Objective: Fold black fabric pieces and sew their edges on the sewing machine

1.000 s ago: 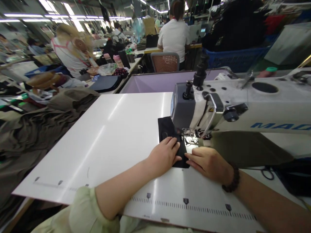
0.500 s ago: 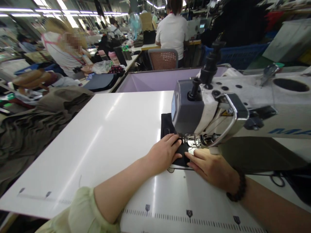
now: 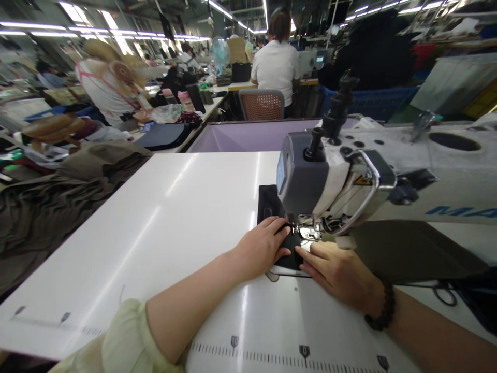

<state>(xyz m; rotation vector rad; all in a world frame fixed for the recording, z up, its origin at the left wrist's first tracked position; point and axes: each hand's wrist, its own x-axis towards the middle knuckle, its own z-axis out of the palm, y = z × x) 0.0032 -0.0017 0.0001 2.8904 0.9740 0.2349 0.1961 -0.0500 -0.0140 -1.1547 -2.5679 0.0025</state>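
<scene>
A person's left hand (image 3: pixel 264 246) presses a small black fabric piece (image 3: pixel 289 256) onto a glossy white desk (image 3: pixel 194 217) just below and right of the frame's centre, its fingers outstretched and close together, thumb slightly apart. The right hand (image 3: pixel 336 267), a dark beaded bracelet (image 3: pixel 382 308) at its wrist, rests with extended fingers at the cloth's right edge, thumb and index finger a little apart. Above them, a grey-and-white sewing machine (image 3: pixel 305 176) reaches in from the right. A flat olive-green fabric panel (image 3: pixel 407 248) lies at right; rumpled brown-grey cloth (image 3: pixel 42 223) fills the left edge.
</scene>
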